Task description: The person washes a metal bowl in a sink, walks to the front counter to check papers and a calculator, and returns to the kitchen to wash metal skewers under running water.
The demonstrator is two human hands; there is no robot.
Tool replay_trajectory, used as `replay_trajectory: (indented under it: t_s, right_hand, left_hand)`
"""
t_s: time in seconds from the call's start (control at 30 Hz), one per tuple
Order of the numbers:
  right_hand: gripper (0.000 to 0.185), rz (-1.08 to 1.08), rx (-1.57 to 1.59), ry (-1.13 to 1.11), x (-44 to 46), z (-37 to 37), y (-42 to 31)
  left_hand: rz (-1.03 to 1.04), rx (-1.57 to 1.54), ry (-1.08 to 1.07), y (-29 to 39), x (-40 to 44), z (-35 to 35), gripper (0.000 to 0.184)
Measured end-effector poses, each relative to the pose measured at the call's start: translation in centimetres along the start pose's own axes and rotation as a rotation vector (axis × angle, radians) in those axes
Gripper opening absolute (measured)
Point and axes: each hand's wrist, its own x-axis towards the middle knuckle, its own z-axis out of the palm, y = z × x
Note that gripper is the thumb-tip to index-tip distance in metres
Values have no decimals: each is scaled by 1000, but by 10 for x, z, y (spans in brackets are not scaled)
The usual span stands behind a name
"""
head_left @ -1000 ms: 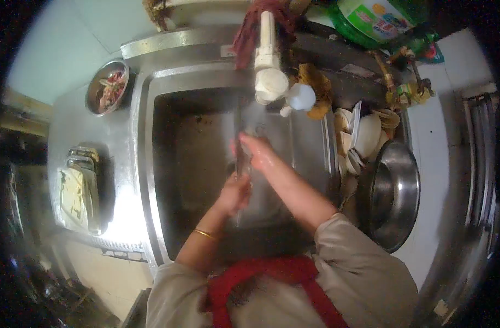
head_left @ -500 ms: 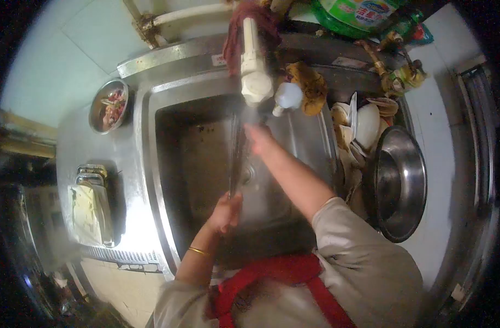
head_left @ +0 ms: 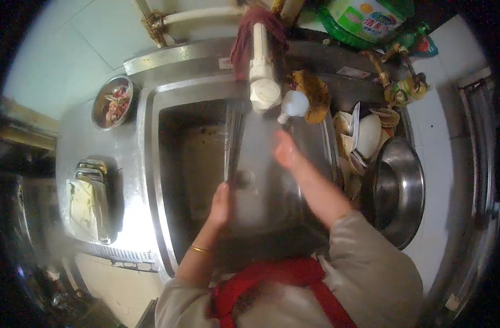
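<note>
My left hand (head_left: 221,203) is closed around the lower end of a long, thin, grey metallic-looking object (head_left: 232,139). The object points away from me over the sink (head_left: 165,183), and blur hides its exact kind. My right hand (head_left: 285,150) is apart from it, over the right side of the basin, just below the nozzle of a pale pump bottle (head_left: 296,103). Motion smears its fingers, so their pose is unclear. Between the hands and the back wall, a white tap (head_left: 265,95) overhangs the sink.
A metal bowl of food pieces (head_left: 112,103) and stacked trays (head_left: 87,205) stand on the left counter. To the right are piled plates (head_left: 368,134) and a large steel basin (head_left: 400,191). A brown cloth (head_left: 315,97) and a green detergent jug (head_left: 364,22) lie behind.
My right hand has left the long object and moved right, toward the pump bottle. My left hand keeps its hold, slightly farther left and nearer the tap. The view has shifted slightly.
</note>
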Motion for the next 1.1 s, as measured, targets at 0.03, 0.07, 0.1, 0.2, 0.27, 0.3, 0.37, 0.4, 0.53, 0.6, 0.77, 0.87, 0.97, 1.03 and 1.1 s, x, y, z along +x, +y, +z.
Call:
replay_trajectory:
  t_s: [0.03,0.07,0.1,0.2,0.27,0.3,0.37,0.4,0.53,0.6,0.77,0.87,0.97,1.03,1.1]
  right_hand:
    - [26,160,28,-50,-57,41,7]
    - [29,166,183,-443,-49,18,45]
    - [29,149,237,-539,-50,20,62]
    - [21,69,192,-243,-104,94,58]
    - [21,97,82,-93,-104,102,55]
    - [21,117,20,-17,-103,103,55]
    - [20,140,-13,-88,-98,94,61]
    - [22,141,-67,-89,-107,101,54]
    - [34,-46,-353,79,-102,89,59]
    - [42,-232,-540,42,-94,72,57]
    - [49,-307,-864,248,-79,27,51]
    - [44,-474,-1324,183,-48,-29,62]
    - [36,-462,-1641,190,-63,-14,45]
    - [32,-425,-1677,238,-58,0,45]
    - [27,-512,-1623,11,-52,11,56]
  left_hand:
    - [104,207,66,-4,7,7,27]
    - [205,416,131,-14,15,13,26]
    - [304,629,194,-18,20,19,25]
    - [216,644,46,1,18,32,38]
    - [109,522,-36,18,16,34,41]
    - [-19,243,-152,12,22,29,40]
    - [-269,-335,-376,-10,35,21,38]
    - [-326,-425,-333,-5,33,26,21]
    - [-324,-513,-333,-7,28,35,31]
    - [-298,-515,-290,-14,26,37,32]
    - [-424,-499,-416,-33,21,29,31]
    - [-565,-500,-208,-52,22,45,24]
    - [-720,-722,-315,-117,58,43,20]
    - [-675,-685,-342,-114,67,40,23]
    - [-699,-793,-364,-128,80,39,27]
